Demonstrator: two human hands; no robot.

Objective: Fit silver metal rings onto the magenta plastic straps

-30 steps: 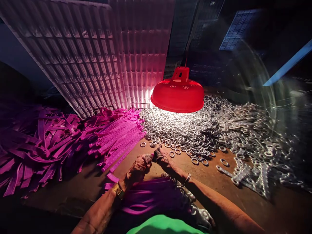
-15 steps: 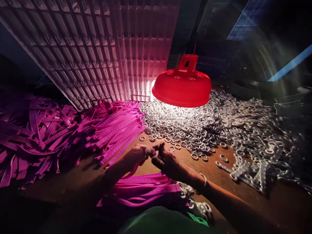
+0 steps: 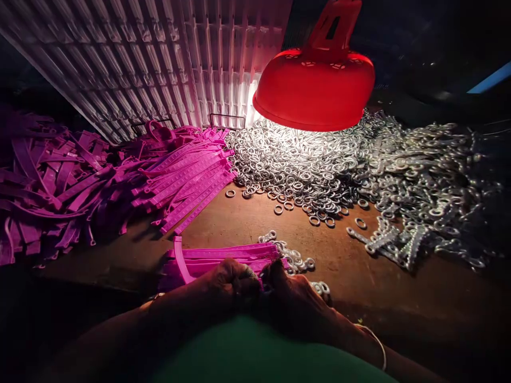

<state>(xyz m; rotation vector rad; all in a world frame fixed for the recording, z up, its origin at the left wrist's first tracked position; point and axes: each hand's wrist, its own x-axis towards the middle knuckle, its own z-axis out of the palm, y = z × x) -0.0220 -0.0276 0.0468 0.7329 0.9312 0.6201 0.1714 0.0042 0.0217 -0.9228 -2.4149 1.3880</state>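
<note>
My left hand (image 3: pixel 235 281), with dark-stained fingertips, is closed on a magenta strap (image 3: pixel 180 256) whose free end curves up on the left. Close beside it, my right hand (image 3: pixel 291 291) has its fingers pinched together near the strap's other end; shadow hides what lies between them. Just beyond both hands rests a bundle of magenta straps (image 3: pixel 229 253). White-silver looped end pieces (image 3: pixel 293 254) stick out at the bundle's right side.
A red lamp (image 3: pixel 315 90) hangs low over a heap of silver rings (image 3: pixel 295 159). Silver beaded links (image 3: pixel 419 197) are piled on the right. More magenta straps (image 3: pixel 191 181) spread leftward. A ribbed translucent panel (image 3: pixel 159 64) stands behind on the brown table (image 3: pixel 223 218).
Both hands have come down toward my body, from beyond the strap bundle to its near side. The right fingers have closed together. The view has tilted downward.
</note>
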